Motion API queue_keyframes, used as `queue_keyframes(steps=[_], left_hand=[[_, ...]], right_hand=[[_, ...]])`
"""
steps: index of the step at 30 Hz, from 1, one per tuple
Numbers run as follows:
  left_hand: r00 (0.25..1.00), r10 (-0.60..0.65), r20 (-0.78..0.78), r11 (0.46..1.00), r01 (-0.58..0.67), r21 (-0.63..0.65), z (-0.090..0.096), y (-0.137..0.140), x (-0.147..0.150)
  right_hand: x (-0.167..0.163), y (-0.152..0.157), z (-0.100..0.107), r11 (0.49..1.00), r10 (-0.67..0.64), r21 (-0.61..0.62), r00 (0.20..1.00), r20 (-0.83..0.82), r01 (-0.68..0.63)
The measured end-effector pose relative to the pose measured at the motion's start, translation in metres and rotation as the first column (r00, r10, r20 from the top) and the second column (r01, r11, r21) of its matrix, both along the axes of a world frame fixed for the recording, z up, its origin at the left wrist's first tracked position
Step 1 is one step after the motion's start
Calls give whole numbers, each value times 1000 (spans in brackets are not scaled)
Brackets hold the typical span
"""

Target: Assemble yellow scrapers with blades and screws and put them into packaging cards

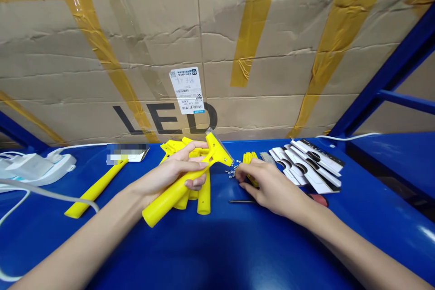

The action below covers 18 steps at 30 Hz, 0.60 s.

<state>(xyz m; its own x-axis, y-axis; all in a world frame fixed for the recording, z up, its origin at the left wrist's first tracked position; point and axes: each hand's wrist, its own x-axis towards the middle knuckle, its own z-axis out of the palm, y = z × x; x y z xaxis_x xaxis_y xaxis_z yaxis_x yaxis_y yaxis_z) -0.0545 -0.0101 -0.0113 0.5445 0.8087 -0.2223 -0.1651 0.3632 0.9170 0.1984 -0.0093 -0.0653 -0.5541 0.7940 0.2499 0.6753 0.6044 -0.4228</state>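
Observation:
My left hand is wrapped round the handle of a yellow scraper, which is tilted with its head up to the right. A clear strip lines the edge of that head. My right hand is at a scatter of small screws and nuts, its thumb and index fingertip close together. Whatever is between those fingertips is too small to make out. Beside them lie small yellow parts, partly covered by the right hand. Several more yellow scraper handles lie behind and below the left hand.
A screwdriver passes under my right hand. White-and-black sleeves are fanned out at right. Another yellow scraper and a white power strip with cables are at left. A taped cardboard box backs the blue table.

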Motion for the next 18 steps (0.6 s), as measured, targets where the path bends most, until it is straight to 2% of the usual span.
queue_keyframes(steps=[5, 12, 18], left_hand=[[1000, -9, -6, 1000, 9, 6, -1, 1, 1], [999, -13, -31, 1000, 12, -9, 0, 0, 2], [999, 1, -37, 1000, -1, 2, 0, -1, 0]], right_hand=[[3, 0, 0, 998, -14, -53, 1000, -21, 13], [-1, -1, -2, 999, -39, -27, 999, 2, 40], [-1, -2, -2, 1000, -7, -11, 1000, -22, 7]])
